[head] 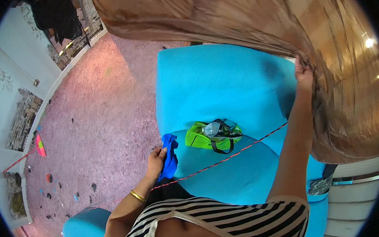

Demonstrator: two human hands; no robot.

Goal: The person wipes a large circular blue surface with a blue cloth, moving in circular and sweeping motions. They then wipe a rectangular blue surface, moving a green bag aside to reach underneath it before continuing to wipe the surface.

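Observation:
My left hand (157, 161) is closed around a crumpled bright blue cloth (170, 156), held at the left edge of a sofa in a turquoise fabric cover (219, 76). Stretched up and out to the right, my right hand (303, 72) grips the gathered edge of a large shiny brown curtain (228, 12). The fabric spreads across the top and right of the view. Between my arms, a lime green bag (197, 138) with black handles lies on the sofa seat. Clear plastic and dark items show in its opening.
A red and black twisted cord (227, 158) slants across in front of me and passes by my right arm. Small scraps litter the pinkish carpet (106, 125). A pink broom (40, 146) leans by the left wall. A black garment (55, 15) hangs at the upper left.

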